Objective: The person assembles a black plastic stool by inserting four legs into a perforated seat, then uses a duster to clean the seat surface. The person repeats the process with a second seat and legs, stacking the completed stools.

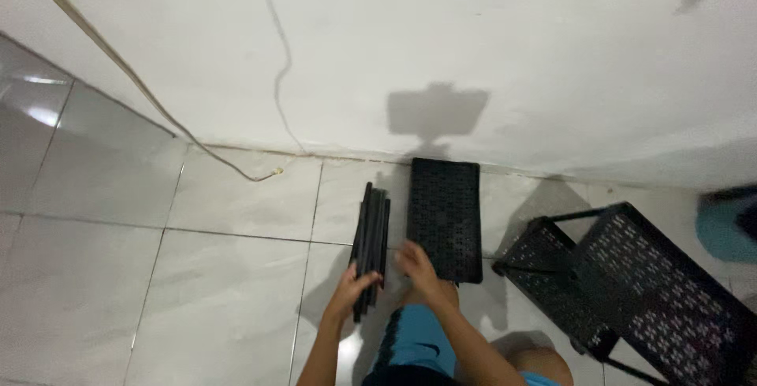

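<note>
Pale glossy floor tiles [118,275] run up to a white wall [473,39] as we look down from above. At the far left a thin cable [134,78] trails down the wall and ends loose on the floor near the skirting line.

Moving right, our left hand [349,290] has its fingers wrapped round the lower end of a bundle of black rods [372,236], which lies lengthwise on the tile, pointing towards the wall. Just beside it, our right hand [415,266] rests with fingers loosely spread on the near edge of a flat black perforated panel [445,216]; we cannot tell whether it actually grips that edge. The panel lies flat with its far end against the wall.

Further right, well apart from our hands, stands a black perforated rack [631,275] with two tilted shelves, and a blue object [721,228] shows at the frame edge.

We judge the rods could slide apart and scatter, since only one end is held and the tiles look slick. The panel could likewise skid on the floor if pushed from its edge.
</note>
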